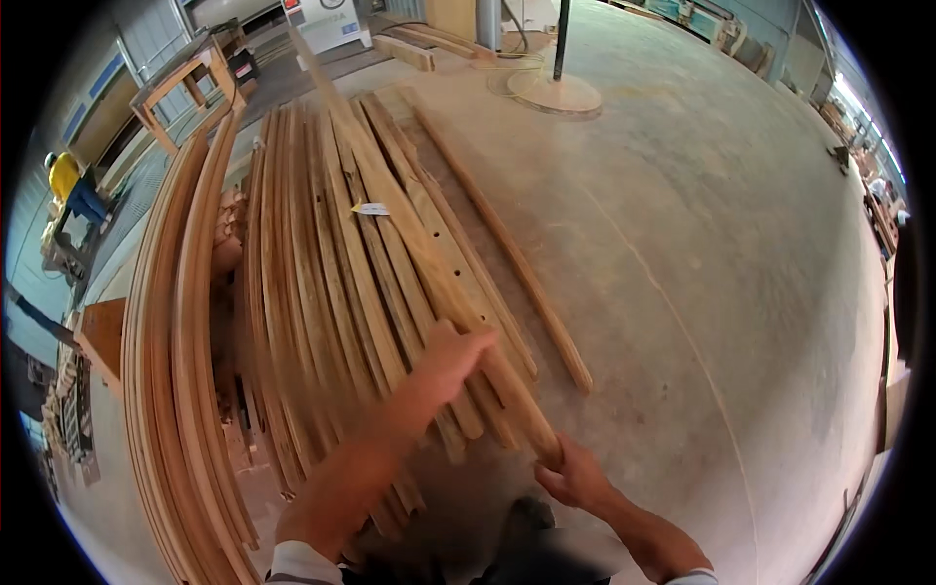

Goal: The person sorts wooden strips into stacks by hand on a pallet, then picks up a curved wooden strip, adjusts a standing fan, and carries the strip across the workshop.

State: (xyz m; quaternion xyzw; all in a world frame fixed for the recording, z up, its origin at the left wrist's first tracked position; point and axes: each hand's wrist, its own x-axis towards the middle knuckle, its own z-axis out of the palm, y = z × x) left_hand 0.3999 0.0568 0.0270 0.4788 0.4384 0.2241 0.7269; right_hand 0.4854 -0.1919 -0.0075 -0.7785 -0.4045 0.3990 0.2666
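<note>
A long wooden board (409, 227) is held at a slant over a row of other long boards. My left hand (457, 355) grips it along its near half, thumb across the top. My right hand (574, 472) is closed round its near end. Beneath and to the left lie several wooden boards (300, 241) side by side, some with dark gaps or knots. One board beside the held one has several dark holes (458, 273). A small white tag (371, 209) with a yellow tip lies on the boards.
Stacked long boards (164, 292) stand at the left. A single strip (504, 219) lies on the concrete floor to the right. Farther off are a round pole base (554, 91), a wooden frame table (183, 80), a white machine (329, 29) and a person in yellow (66, 179).
</note>
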